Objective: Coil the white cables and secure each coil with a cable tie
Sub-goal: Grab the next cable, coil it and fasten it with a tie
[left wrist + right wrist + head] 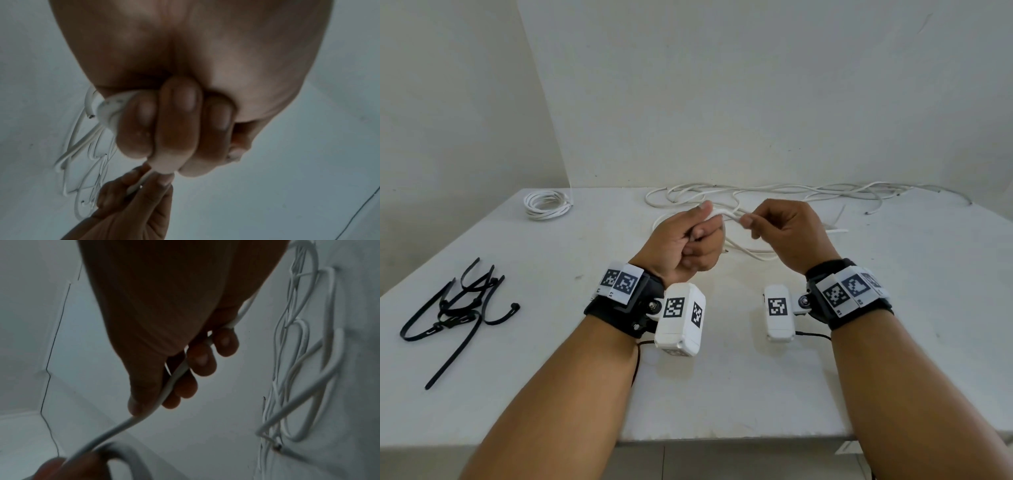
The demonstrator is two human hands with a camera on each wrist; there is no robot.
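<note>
My left hand (697, 241) is curled into a fist round a few loops of a white cable (727, 215) above the table's middle; in the left wrist view the loops (109, 105) stick out beside the fingers (176, 123). My right hand (774, 228) pinches the same cable just to the right, and in the right wrist view the cable (176, 379) runs under its thumb and across the curled fingers (202, 360). The rest of the cable trails onto the table (753, 255). Loose white cables (791, 193) lie tangled along the back edge.
A finished white coil (546, 205) sits at the table's back left. Several black cable ties (460, 308) lie in a heap at the left. The white table (722, 394) ends at its front edge near my forearms. White walls stand behind.
</note>
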